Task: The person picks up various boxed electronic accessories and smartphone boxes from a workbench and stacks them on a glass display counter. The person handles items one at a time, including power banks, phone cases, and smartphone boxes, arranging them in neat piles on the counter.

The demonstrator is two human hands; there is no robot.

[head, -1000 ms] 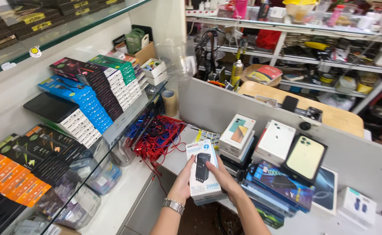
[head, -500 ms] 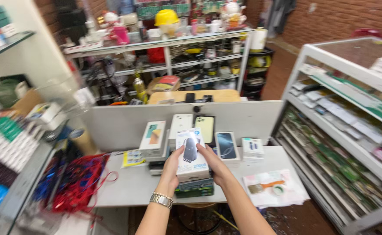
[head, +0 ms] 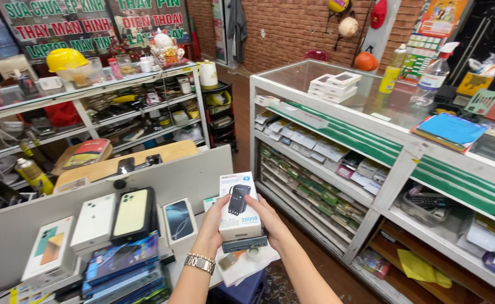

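Head view: white box [head: 239,207], rigid card, likely light, gripped at its side edges; left hand [head: 212,222] and right hand [head: 270,222] clamped on it, above the bench [head: 182,262], right of the phone boxes [head: 118,222].

You are standing in a small phone and electronics shop that also does repairs. To your right runs a white glass display counter [head: 371,112] with shelves of small packaged accessories [head: 320,169] beneath its glass top. In front of you, phone boxes [head: 112,219] lean upright against a grey partition [head: 163,180] on a work desk. Behind it, open metal shelving [head: 106,101] is crowded with tools, spray cans, parts and a yellow hard hat [head: 64,58]. Painted signboards [head: 84,25] hang on the back wall beside a bare brick wall [head: 298,28]. You hold a boxed power bank [head: 239,206], retail stock like the rest.
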